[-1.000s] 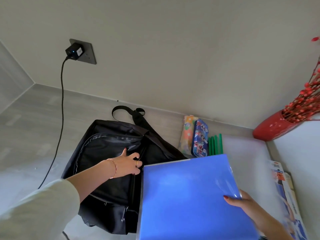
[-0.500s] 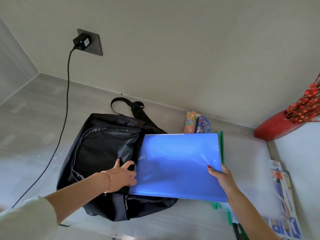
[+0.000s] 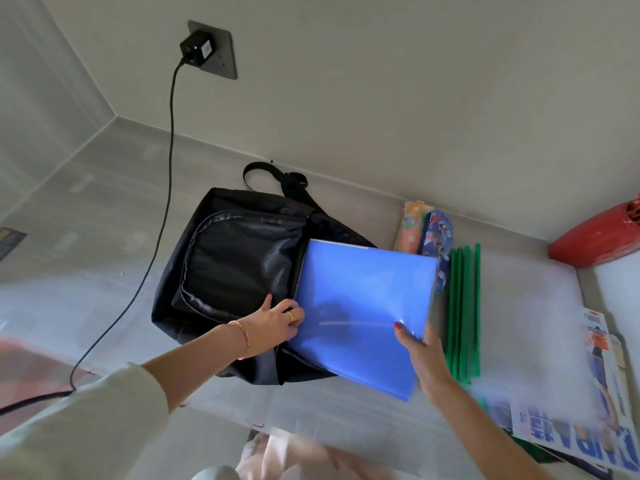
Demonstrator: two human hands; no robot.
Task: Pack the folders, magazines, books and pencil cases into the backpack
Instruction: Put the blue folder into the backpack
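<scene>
A black backpack [image 3: 235, 258] lies flat on the pale surface, its main opening facing right. My left hand [image 3: 273, 320] grips the edge of that opening and holds it apart. My right hand [image 3: 420, 348] holds a blue folder [image 3: 363, 306] by its lower right corner; the folder's left edge sits in the backpack's opening. Two patterned pencil cases [image 3: 427, 233] stand against the wall behind the folder. Green-spined folders [image 3: 464, 313] lie to its right. Magazines [image 3: 595, 393] lie at the far right.
A black cable [image 3: 166, 174] runs from a wall plug [image 3: 197, 46] down across the surface, left of the backpack. A red vase [image 3: 595, 244] stands at the back right by the wall.
The blue folder has moved left and further into the backpack's opening, uncovering the green-spined folders. My left hand has stayed on the opening's edge.
</scene>
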